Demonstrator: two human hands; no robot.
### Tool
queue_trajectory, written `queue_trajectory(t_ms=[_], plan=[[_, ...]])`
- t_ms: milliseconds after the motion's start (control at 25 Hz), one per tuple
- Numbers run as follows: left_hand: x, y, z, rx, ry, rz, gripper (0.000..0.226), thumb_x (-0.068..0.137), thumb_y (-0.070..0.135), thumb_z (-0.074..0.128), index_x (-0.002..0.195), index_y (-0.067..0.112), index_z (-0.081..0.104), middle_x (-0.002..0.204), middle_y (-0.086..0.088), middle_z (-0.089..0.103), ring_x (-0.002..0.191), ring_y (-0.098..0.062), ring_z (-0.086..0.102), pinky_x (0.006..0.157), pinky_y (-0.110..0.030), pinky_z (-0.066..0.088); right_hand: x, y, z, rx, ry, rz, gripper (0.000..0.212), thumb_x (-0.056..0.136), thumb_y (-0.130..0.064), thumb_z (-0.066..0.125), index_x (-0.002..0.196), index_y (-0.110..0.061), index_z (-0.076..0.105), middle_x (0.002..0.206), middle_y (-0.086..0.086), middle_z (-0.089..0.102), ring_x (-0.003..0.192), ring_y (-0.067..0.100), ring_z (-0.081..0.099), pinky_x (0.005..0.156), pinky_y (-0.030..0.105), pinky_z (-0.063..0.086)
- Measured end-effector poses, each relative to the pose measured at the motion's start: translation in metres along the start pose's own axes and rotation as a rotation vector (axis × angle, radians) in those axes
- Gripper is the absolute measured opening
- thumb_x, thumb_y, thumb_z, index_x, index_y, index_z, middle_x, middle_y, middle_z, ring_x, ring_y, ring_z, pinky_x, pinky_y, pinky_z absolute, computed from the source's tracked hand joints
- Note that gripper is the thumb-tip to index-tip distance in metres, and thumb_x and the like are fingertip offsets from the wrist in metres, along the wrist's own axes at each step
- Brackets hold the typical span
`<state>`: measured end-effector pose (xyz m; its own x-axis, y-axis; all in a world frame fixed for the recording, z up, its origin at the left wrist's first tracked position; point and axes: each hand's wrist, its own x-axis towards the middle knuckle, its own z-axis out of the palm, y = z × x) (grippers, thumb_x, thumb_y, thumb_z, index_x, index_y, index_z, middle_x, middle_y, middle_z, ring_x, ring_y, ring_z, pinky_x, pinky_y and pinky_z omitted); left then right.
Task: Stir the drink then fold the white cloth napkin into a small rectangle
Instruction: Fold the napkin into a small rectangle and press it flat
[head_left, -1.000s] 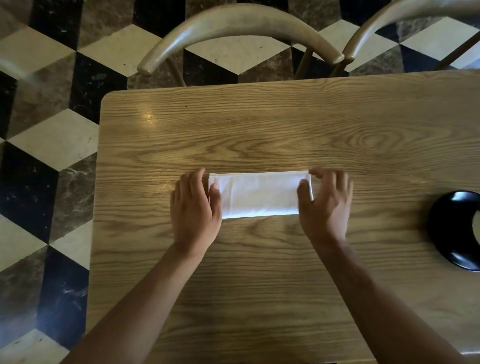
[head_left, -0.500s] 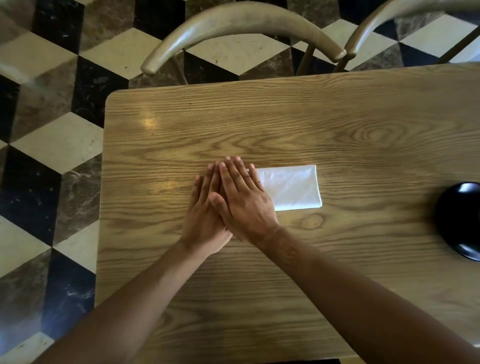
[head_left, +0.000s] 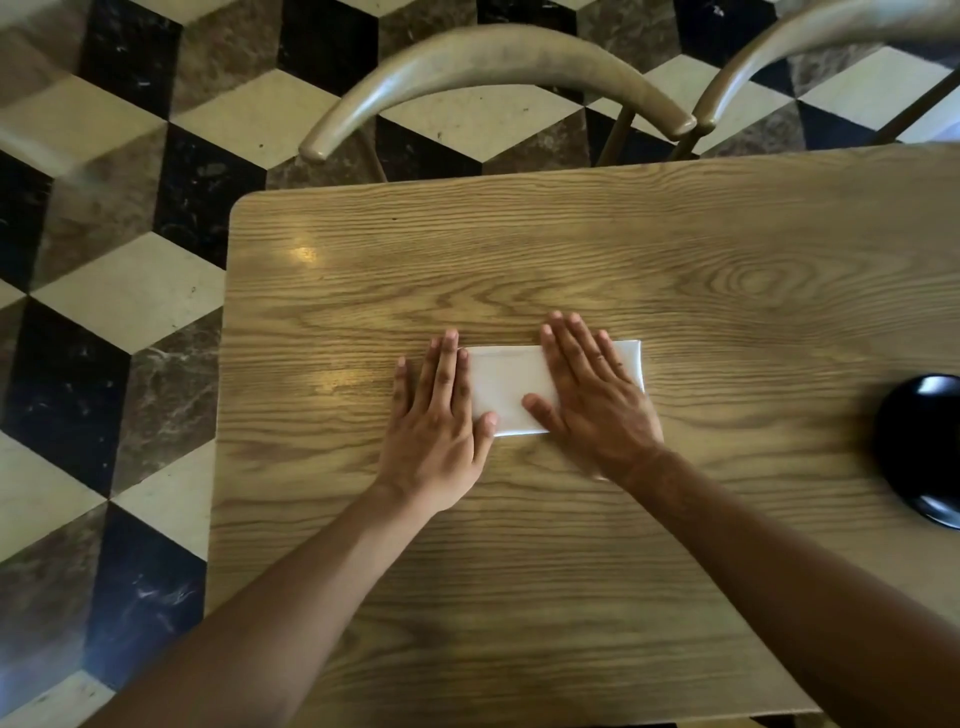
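Note:
The white cloth napkin (head_left: 506, 387) lies folded into a small rectangle in the middle of the wooden table (head_left: 571, 249). My left hand (head_left: 439, 415) rests flat at the napkin's left edge, fingers spread, thumb touching the near left corner. My right hand (head_left: 592, 395) lies flat on the napkin's right half, palm down and fingers apart, covering most of that side. Neither hand grips anything. No drink is in view.
A black round dish (head_left: 924, 447) sits at the table's right edge, partly cut off. Two curved wooden chair backs (head_left: 493, 67) stand beyond the far edge. A checkered tile floor (head_left: 104, 312) lies to the left of the table.
The napkin went from a long strip to about half that length. My right hand crossed left over my left hand, then slid back right along the folded napkin.

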<state>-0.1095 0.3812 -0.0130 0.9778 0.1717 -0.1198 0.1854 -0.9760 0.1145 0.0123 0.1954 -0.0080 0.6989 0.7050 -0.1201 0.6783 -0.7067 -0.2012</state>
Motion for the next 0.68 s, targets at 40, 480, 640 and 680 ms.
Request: queue_trajectory(t_ms=[40, 480, 640, 680], plan=[[0.0, 0.0, 0.001, -0.008, 0.006, 0.002, 0.079, 0.104, 0.049, 0.029, 0.161, -0.004, 0.018, 0.172, -0.022, 0.003, 0.161, -0.037, 0.009, 0.129, -0.06, 0.008, -0.003, 0.011, -0.002, -0.009, 0.001, 0.026, 0.084, 0.101, -0.065, 0.02, 0.162, -0.008, 0.011, 0.172, 0.008, 0.006, 0.159, 0.02, -0.001, 0.129, 0.043, 0.006], [0.002, 0.003, -0.004, -0.014, -0.06, 0.001, 0.077, 0.105, 0.048, 0.022, 0.162, -0.004, 0.011, 0.172, -0.024, -0.004, 0.16, -0.04, 0.002, 0.129, -0.061, 0.005, -0.003, -0.01, -0.018, -0.011, -0.031, 0.199, 0.085, 0.102, -0.064, 0.008, 0.161, -0.003, 0.003, 0.171, 0.012, -0.006, 0.157, 0.023, -0.016, 0.126, 0.05, -0.011], [0.004, 0.004, -0.001, -0.021, -0.102, -0.038, 0.079, 0.104, 0.048, 0.027, 0.164, 0.004, -0.001, 0.173, -0.018, -0.011, 0.161, -0.033, -0.007, 0.129, -0.057, -0.003, 0.016, -0.077, -0.007, 0.246, -0.024, 0.057, 0.08, 0.102, -0.061, 0.012, 0.162, -0.009, 0.005, 0.171, 0.009, -0.002, 0.157, 0.017, -0.014, 0.128, 0.042, -0.007], [0.004, 0.004, 0.0, -0.012, -0.112, -0.042, 0.083, 0.102, 0.051, 0.028, 0.164, 0.008, -0.006, 0.173, -0.015, -0.013, 0.161, -0.031, -0.011, 0.129, -0.057, -0.004, 0.018, -0.086, -0.004, 0.277, -0.033, 0.034, 0.079, 0.102, -0.06, 0.013, 0.162, -0.009, 0.006, 0.172, 0.008, 0.0, 0.157, 0.016, -0.013, 0.128, 0.041, -0.005]])
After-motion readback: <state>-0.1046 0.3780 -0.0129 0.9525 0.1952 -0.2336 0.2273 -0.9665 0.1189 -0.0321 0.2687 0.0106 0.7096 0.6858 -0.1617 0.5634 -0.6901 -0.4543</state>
